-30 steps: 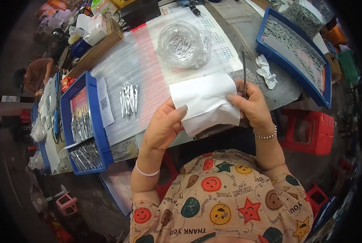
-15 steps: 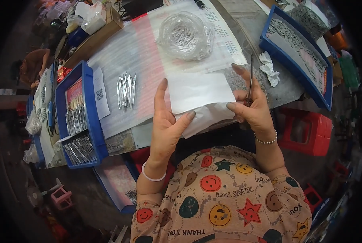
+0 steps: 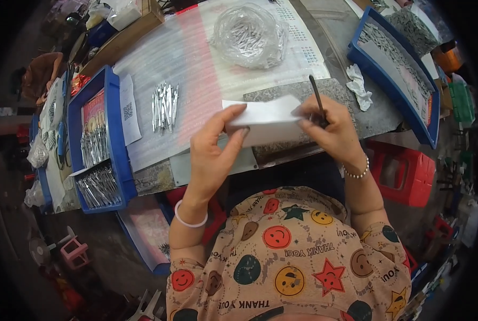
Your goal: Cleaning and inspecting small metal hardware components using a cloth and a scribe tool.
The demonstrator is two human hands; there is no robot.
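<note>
The left hand [image 3: 211,152] pinched a blurred white sheet [image 3: 266,120]; opposite, the right hand [image 3: 332,131] gripped it and a dark rod [image 3: 316,93], whose lower part that hand hid.

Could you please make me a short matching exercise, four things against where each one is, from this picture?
Things:
1. red stool
2. white sheet
3. thin dark tool
4. clear plastic bag

Places:
A. sticking up from the right hand alone
B. on the table, beyond the hands, with slim metallic pieces inside
C. to the person's right, below the tabletop
D. held between the left hand and the right hand

Right pairs: 1-C, 2-D, 3-A, 4-B
</note>
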